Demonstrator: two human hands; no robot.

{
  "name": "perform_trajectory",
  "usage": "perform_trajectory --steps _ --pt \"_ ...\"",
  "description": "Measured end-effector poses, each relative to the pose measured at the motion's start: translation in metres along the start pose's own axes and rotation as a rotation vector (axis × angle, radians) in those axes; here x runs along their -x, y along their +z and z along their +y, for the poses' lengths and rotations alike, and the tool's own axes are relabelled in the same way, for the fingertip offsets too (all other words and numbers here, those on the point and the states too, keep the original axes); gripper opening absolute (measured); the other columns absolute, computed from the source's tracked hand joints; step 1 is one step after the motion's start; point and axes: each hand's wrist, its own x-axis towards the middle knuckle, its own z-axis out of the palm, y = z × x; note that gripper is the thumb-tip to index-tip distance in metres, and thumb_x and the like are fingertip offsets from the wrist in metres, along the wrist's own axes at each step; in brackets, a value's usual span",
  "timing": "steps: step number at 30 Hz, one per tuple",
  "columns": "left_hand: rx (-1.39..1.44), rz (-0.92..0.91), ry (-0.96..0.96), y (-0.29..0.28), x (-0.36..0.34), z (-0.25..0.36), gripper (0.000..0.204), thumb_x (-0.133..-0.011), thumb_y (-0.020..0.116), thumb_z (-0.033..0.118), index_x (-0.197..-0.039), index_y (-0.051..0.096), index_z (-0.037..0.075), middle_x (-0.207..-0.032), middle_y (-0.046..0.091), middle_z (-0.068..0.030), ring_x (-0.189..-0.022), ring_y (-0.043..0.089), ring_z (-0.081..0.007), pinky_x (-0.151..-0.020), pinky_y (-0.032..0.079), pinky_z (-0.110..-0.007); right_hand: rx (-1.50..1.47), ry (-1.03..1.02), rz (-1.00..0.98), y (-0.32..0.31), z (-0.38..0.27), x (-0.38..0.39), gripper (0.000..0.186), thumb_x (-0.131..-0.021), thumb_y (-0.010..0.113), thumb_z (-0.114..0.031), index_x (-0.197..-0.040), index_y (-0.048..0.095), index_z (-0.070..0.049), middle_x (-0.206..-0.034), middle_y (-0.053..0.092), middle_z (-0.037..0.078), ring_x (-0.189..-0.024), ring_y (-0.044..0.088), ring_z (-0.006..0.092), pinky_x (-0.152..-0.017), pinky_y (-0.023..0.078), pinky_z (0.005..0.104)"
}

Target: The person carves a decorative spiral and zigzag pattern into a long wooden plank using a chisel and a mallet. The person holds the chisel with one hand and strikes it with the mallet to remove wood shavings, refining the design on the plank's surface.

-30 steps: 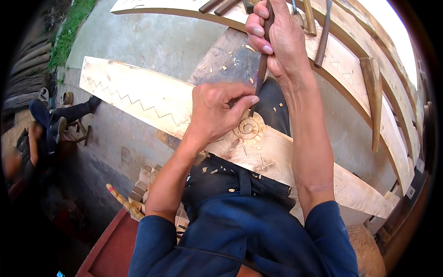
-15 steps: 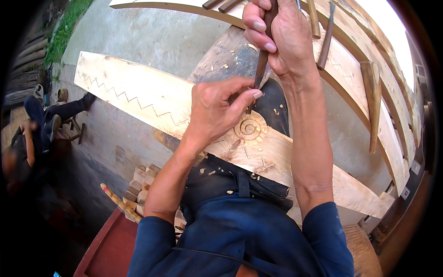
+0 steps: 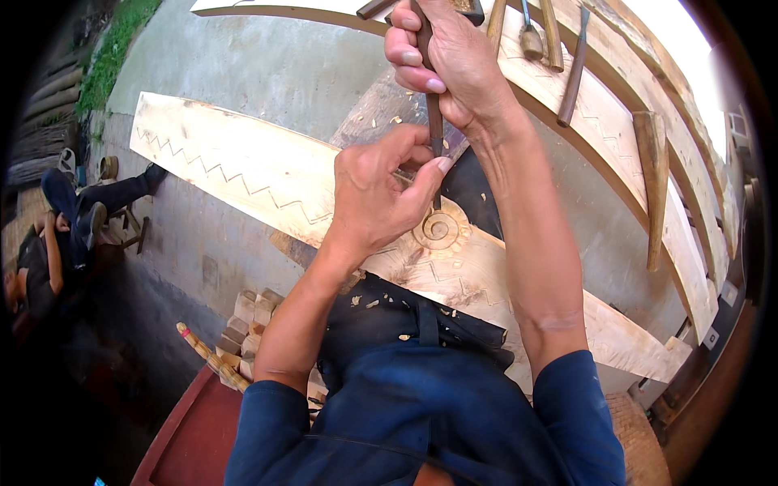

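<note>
head view: right hand (image 3: 454,65) has its fingers (image 3: 403,56) closed round the chisel (image 3: 435,121) handle; left hand (image 3: 373,194) pinches the shaft lower down, thumb and forefinger. board (image 3: 243,174) runs 10 to 4 o'clock, carved spiral (image 3: 441,231) at 4 o'clock from left hand. tip is by the spiral's 12 o'clock edge; contact unclear. step looks like trimming the spiral's rim. next cut likely calls for steady left-hand guidance, light right-hand push.
</note>
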Motion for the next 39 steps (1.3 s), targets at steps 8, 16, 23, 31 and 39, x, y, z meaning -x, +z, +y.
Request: perform_trajectory --steps 8,16,23,31,39 --pt "0.261 0.169 -0.015 -0.002 -0.002 -0.006 0.018 -0.108 0.064 0.006 -0.120 0.075 -0.001 -0.085 0.081 -0.0109 -0.079 0.080 -0.0169 -0.073 0.062 -0.030 -0.038 -0.401 0.049 -0.019 -0.086 0.039 0.047 -0.118 0.049 -0.052 -0.090 0.050 -0.015 -0.063 0.051 0.002 -0.036 0.038 0.0075 -0.031 0.027 0.0205" --pt "0.202 0.107 -0.045 -0.005 0.001 -0.003 0.024 -0.114 0.057 0.003 -0.132 0.072 -0.002 -0.094 0.080 -0.0095 -0.086 0.075 -0.0122 -0.080 0.061 -0.027 0.325 -0.877 0.309 -0.065 -0.152 0.069 0.035 -0.111 0.063 -0.014 -0.080 0.048 -0.009 -0.073 0.042 0.005 -0.055 0.035 0.0113 -0.055 0.029 0.0251" --pt "0.160 0.091 -0.073 -0.006 0.001 0.001 0.023 -0.114 0.058 0.004 -0.131 0.072 -0.001 -0.093 0.080 -0.0101 -0.084 0.076 -0.0130 -0.079 0.062 -0.028 0.460 -1.055 0.417 -0.086 -0.168 0.066 0.034 -0.111 0.060 -0.023 -0.084 0.045 -0.009 -0.077 0.044 0.009 -0.066 0.044 0.0183 -0.059 0.037 0.0298" --pt "0.114 0.082 -0.074 -0.004 -0.001 0.002 0.024 -0.113 0.056 0.003 -0.130 0.073 -0.001 -0.091 0.080 -0.0105 -0.083 0.076 -0.0142 -0.077 0.062 -0.029 0.579 -1.153 0.595 -0.070 -0.153 0.056 0.061 -0.108 0.055 -0.069 -0.087 0.049 -0.012 -0.075 0.066 0.009 -0.064 0.060 0.0168 -0.059 0.047 0.0281" --pt "0.135 0.089 -0.067 -0.002 0.000 0.000 0.024 -0.113 0.057 0.003 -0.131 0.073 -0.001 -0.091 0.080 -0.0100 -0.083 0.075 -0.0134 -0.077 0.061 -0.029 0.507 -1.188 0.517 -0.059 -0.158 0.041 0.060 -0.108 0.057 -0.066 -0.087 0.048 -0.011 -0.074 0.067 0.012 -0.065 0.063 0.0199 -0.059 0.048 0.0302"
